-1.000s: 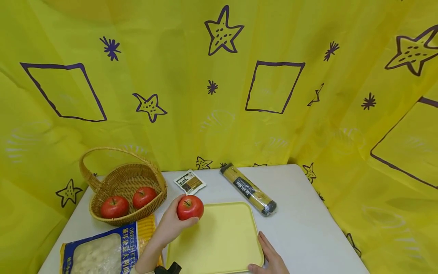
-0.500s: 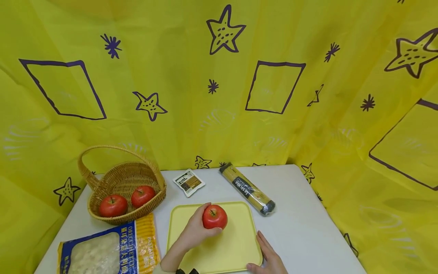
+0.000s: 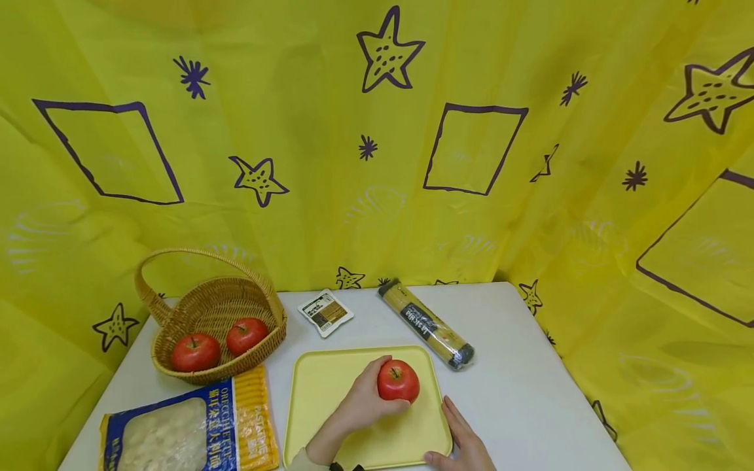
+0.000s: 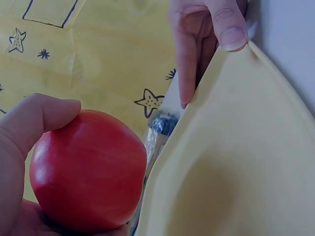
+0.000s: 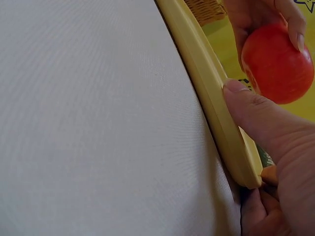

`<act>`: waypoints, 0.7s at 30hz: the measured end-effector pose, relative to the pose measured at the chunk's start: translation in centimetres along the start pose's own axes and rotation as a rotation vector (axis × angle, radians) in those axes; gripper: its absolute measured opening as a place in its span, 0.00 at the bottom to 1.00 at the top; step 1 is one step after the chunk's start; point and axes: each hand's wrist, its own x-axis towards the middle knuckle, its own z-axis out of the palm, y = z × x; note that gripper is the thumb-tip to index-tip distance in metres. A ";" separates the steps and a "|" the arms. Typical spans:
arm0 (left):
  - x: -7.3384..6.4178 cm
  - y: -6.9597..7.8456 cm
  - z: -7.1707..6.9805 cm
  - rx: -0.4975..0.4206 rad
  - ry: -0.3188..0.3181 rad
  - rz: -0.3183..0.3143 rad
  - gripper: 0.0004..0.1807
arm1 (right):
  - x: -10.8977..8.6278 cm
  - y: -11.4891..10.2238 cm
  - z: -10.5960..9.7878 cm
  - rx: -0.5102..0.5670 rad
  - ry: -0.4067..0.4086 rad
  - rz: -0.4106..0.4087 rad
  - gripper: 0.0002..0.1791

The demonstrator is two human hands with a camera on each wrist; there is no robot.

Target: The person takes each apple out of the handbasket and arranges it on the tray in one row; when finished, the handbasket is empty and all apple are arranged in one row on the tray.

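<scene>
A red apple is held in my left hand above the right half of a pale yellow tray. In the left wrist view the thumb lies along one side of the apple, and the other fingers are mostly hidden beneath it. My right hand holds the tray's near right corner. The right wrist view shows its thumb on the tray rim and its fingers around the corner.
Left of the tray stands a wicker basket with two red apples. A blue and yellow orecchiette bag lies before it. Behind the tray are a small white packet and a long pasta pack. Yellow curtains surround the white table.
My left hand has carried the apple rightward and slightly nearer, from the tray's far left corner to above its right half. The right hand stays at the tray's corner.
</scene>
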 end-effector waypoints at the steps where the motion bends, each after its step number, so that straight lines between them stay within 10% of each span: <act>1: 0.1 0.0 0.2 -0.001 -0.008 -0.003 0.48 | 0.0 0.0 0.0 0.001 0.001 -0.002 0.54; 21: 1.6 -1.0 3.1 0.054 -0.053 -0.015 0.49 | -0.1 -0.1 0.1 -0.007 0.019 -0.011 0.53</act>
